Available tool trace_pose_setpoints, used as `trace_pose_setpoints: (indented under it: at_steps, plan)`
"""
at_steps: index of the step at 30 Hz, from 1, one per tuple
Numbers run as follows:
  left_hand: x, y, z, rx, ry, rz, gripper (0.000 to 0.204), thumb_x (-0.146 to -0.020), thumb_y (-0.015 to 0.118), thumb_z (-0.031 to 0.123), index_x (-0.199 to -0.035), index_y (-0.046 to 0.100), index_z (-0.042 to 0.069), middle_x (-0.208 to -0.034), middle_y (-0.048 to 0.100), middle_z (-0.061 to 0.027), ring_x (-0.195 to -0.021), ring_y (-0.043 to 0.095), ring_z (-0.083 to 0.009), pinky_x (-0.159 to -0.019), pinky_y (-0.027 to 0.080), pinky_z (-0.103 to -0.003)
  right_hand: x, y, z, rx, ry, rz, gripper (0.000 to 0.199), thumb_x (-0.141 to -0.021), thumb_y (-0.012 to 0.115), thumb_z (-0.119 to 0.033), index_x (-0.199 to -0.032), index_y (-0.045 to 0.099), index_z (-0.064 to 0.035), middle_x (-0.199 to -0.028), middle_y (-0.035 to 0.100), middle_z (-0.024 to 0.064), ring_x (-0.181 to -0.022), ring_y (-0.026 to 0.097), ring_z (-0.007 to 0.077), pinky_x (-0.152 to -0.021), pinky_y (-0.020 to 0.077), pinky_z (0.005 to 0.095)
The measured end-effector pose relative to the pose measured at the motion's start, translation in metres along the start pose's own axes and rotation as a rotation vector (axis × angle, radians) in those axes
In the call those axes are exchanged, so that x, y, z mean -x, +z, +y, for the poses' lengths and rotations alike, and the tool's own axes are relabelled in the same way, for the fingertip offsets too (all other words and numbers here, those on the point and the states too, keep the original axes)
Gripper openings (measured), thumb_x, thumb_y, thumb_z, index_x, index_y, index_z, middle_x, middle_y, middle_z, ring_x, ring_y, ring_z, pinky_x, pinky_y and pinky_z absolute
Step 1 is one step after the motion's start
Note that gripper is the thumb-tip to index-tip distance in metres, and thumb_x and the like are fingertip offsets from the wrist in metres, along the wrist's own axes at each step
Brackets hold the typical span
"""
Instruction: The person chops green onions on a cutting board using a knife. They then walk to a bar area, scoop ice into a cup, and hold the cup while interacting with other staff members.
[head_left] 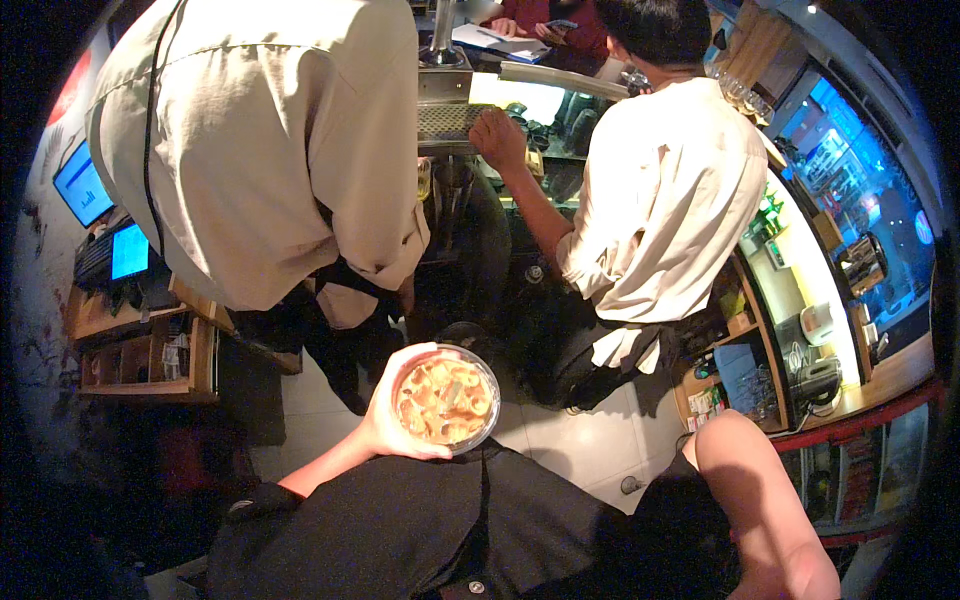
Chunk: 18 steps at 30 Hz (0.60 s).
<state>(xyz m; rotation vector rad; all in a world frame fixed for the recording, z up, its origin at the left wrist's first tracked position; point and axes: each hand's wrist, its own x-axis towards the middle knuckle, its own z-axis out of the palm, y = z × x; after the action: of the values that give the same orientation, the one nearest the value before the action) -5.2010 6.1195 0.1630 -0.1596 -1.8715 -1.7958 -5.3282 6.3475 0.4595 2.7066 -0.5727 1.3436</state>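
My left hand (389,412) is wrapped round a clear cup of iced drink (447,400) in front of my black shirt. Seen from above, the cup holds a light brown, milky liquid with many ice cubes and shows no lid that I can make out. My thumb lies along the near side of the rim, and the other fingers are mostly hidden behind the cup. My bent right arm (752,490) is at the lower right, its elbow pointing forward. The right hand itself lies outside the picture.
Two people in cream shirts (240,150) (670,200) stand close ahead, backs toward me. Between them is a counter with a metal drip tray (445,122). Screens (130,250) stand left. A kettle (815,380) sits on the right-hand counter. Tiled floor (570,445) lies below.
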Motion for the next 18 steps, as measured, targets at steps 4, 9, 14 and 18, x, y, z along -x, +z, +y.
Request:
trace_pose_setpoints:
  at_steps: [4, 9, 14, 18]
  plan:
    - [-0.015, 0.005, -0.007, 0.010, -0.027, 0.003, 0.124, -0.050, 0.100, 0.029, -0.146, 0.028, 0.000, -0.141, 0.046, -0.0157, -0.131, 0.048, -0.0256, -0.114, 0.037, -0.041, 0.011, -0.006, 0.007, 0.064, -0.013, 0.013, 0.007, -0.092, 0.055, -0.017, -0.094, 0.055, -0.0099, -0.076, 0.055, 0.0026, -0.069, 0.054, 0.0148, -0.064, 0.0486, 0.0346]
    - [-0.024, 0.009, -0.010, -0.004, -0.036, 0.015, 0.124, -0.050, 0.100, 0.028, -0.146, 0.028, 0.000, -0.141, 0.045, -0.0150, -0.132, 0.047, -0.0254, -0.113, 0.037, -0.041, 0.020, -0.021, 0.009, 0.157, -0.034, 0.049, 0.009, -0.093, 0.056, -0.017, -0.098, 0.055, -0.0093, -0.079, 0.057, 0.0027, -0.073, 0.055, 0.0140, -0.067, 0.0494, 0.0332]
    - [-0.023, 0.009, -0.012, -0.034, -0.037, 0.020, 0.125, -0.050, 0.100, 0.028, -0.147, 0.028, 0.000, -0.141, 0.045, -0.0152, -0.132, 0.047, -0.0259, -0.114, 0.037, -0.041, 0.026, -0.029, 0.009, 0.268, -0.025, 0.075, 0.012, -0.095, 0.056, -0.017, -0.103, 0.056, -0.0086, -0.082, 0.059, 0.0028, -0.076, 0.056, 0.0133, -0.069, 0.0503, 0.0318]
    - [-0.021, 0.009, -0.016, -0.042, -0.047, 0.034, 0.124, -0.049, 0.100, 0.028, -0.147, 0.028, 0.001, -0.142, 0.044, -0.0144, -0.132, 0.047, -0.0256, -0.114, 0.036, -0.041, 0.028, -0.031, 0.004, 0.367, -0.031, 0.105, 0.014, -0.096, 0.057, -0.017, -0.107, 0.056, -0.0081, -0.084, 0.060, 0.0028, -0.079, 0.057, 0.0127, -0.071, 0.0510, 0.0306]
